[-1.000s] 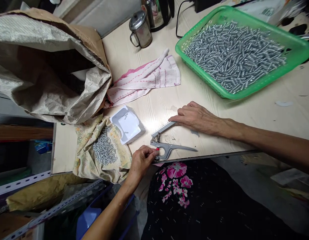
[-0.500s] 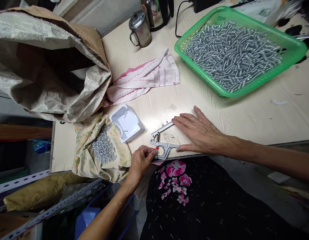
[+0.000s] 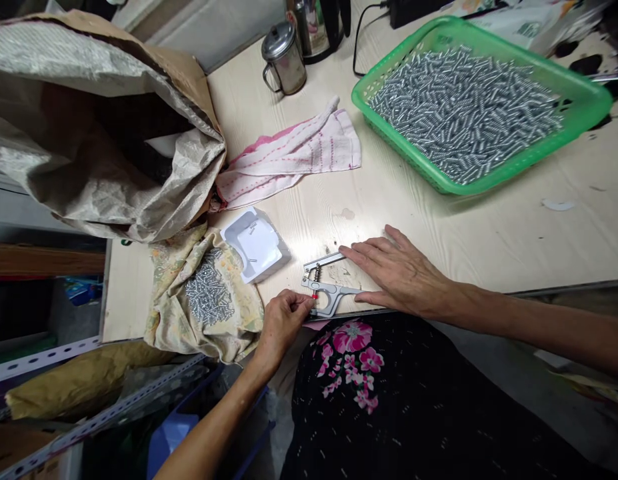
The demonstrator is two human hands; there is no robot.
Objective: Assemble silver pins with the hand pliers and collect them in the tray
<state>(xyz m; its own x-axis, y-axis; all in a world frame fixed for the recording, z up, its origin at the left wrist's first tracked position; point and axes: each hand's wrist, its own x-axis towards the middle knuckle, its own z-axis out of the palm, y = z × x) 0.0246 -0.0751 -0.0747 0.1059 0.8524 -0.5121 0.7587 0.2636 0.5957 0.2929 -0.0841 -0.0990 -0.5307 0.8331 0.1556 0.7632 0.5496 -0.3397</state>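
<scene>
Near the front edge of the table lie grey metal snap-fastener pliers (image 3: 331,289), with a coil spring and a red tip at the jaw. My right hand (image 3: 401,277) spans the handles, fingertips on the upper lever and thumb at the end of the lower one. My left hand (image 3: 283,327) pinches at the jaw, just under the red tip; what lies between its fingertips is too small and hidden to make out. To the left, a pile of small metal springs (image 3: 209,288) rests on a patterned yellowish cloth (image 3: 163,317). A white plastic box (image 3: 263,259) beside it holds a few small springs.
A green basket (image 3: 413,160) full of small metal springs stands at the back right. A pink-and-white towel (image 3: 293,157) lies mid-table, with a metal mug (image 3: 287,67) behind it. A large open paper sack (image 3: 189,180) takes up the left side.
The upper lever of the pliers has come down slightly under my right fingers, toward the lower handle. My left hand stays at the jaw. The view has shifted a little.
</scene>
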